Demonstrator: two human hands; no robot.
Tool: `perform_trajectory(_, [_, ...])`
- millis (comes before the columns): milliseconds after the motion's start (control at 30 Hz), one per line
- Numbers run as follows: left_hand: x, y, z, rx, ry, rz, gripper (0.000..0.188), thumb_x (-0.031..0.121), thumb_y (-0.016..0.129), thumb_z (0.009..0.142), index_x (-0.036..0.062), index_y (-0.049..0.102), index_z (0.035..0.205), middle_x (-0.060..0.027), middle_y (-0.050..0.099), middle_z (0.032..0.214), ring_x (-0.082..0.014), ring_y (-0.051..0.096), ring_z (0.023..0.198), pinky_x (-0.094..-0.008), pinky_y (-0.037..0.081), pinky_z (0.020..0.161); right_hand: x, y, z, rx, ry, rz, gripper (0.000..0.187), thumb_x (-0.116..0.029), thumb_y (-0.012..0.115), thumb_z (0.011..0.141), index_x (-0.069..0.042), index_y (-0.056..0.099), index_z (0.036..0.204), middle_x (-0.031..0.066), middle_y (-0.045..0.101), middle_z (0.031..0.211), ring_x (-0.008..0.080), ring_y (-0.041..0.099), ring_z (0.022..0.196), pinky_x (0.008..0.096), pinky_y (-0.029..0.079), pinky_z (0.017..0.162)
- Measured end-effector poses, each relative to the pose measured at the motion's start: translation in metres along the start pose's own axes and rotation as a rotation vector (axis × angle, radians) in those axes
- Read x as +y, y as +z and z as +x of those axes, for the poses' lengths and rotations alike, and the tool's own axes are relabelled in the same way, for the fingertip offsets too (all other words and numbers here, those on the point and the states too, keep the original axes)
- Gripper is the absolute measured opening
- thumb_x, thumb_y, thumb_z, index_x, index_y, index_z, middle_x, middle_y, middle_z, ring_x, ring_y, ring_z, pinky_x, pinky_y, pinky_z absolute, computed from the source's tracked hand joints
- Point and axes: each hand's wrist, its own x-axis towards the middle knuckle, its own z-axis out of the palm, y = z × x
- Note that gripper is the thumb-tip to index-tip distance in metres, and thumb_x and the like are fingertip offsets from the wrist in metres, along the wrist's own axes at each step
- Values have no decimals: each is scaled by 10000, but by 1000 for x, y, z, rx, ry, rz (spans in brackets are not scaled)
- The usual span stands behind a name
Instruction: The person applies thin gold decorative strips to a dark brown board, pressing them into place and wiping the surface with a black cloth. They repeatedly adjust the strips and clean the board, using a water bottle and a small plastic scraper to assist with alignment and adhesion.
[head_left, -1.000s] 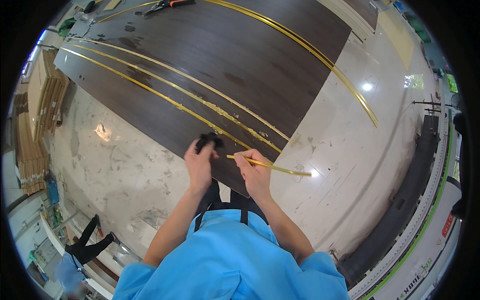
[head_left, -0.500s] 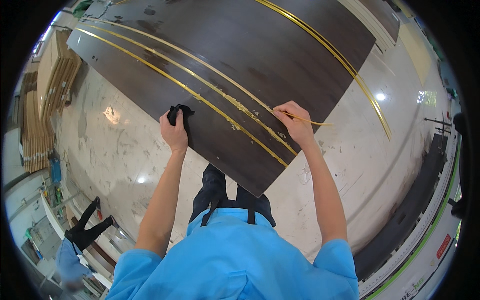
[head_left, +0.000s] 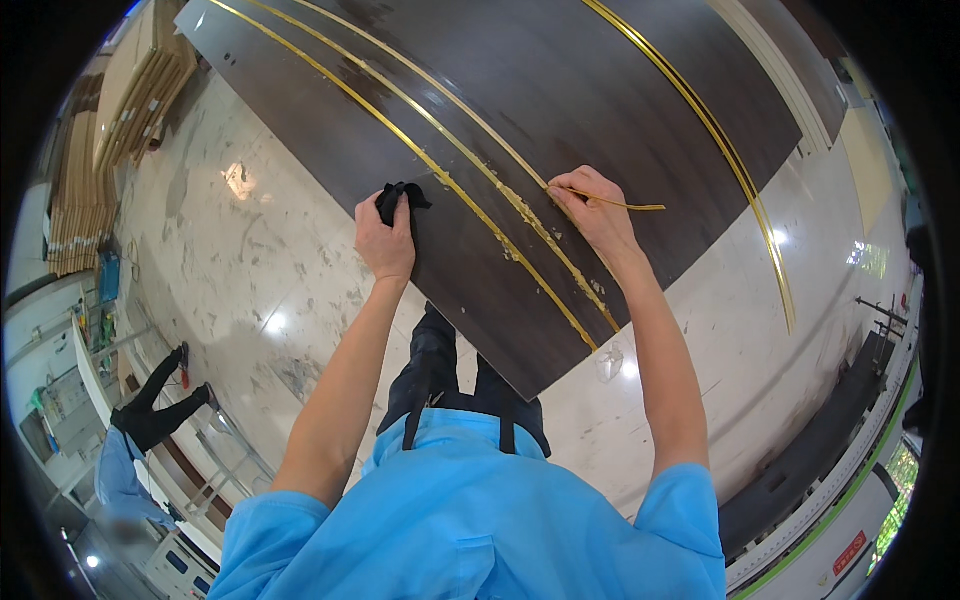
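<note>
gold strip point(head_left: 636, 207), slender, in right hand point(head_left: 598, 218), black cloth point(head_left: 400, 201), crumpled

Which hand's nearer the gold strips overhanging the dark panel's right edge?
Right. The right hand, pinching a thin gold strip, is left of the overhanging gold strips with a gap; the left hand, holding a crumpled black cloth, is much farther left.

Dk panel point(head_left: 620, 120) cut off up top & blk cloth point(head_left: 404, 197) partly hidden by L grip point(head_left: 385, 240).
</note>
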Motion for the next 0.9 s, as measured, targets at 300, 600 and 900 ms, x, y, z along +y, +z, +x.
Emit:
perform_trajectory(300, [0, 0, -1, 23, 4, 2, 293, 299, 768, 987, 51, 710, 1134, -130, 705, 1084, -346, 704, 990, -420, 554, 866, 6, -33, -19, -176, -71, -104, 85, -82, 730, 971, -12, 752, 1011, 69, 688, 913, 204, 638, 815, 338, 489, 748])
perform_trajectory(600, [-8, 3, -1, 7, 4, 9, 359, 336, 767, 995, 26, 713, 1167, -140, 705, 1103, -335, 709, 1016, -413, 555, 903, 22, -72, -89, -212, 76, -123, 81, -79, 729, 964, -29, 755, 1022, 77, 701, 935, 225, 670, 862, 337, 517, 781])
perform_trajectory(900, [-11, 3, 1, -12, 13, 39, 375, 370, 744, 1011, 33, 713, 1174, -133, 701, 1122, -332, 701, 1031, -414, 549, 914, 32, -111, -158, -249, 160, -188, 57, -79, 693, 987, -38, 729, 1003, 82, 699, 947, 270, 674, 864, 357, 523, 760])
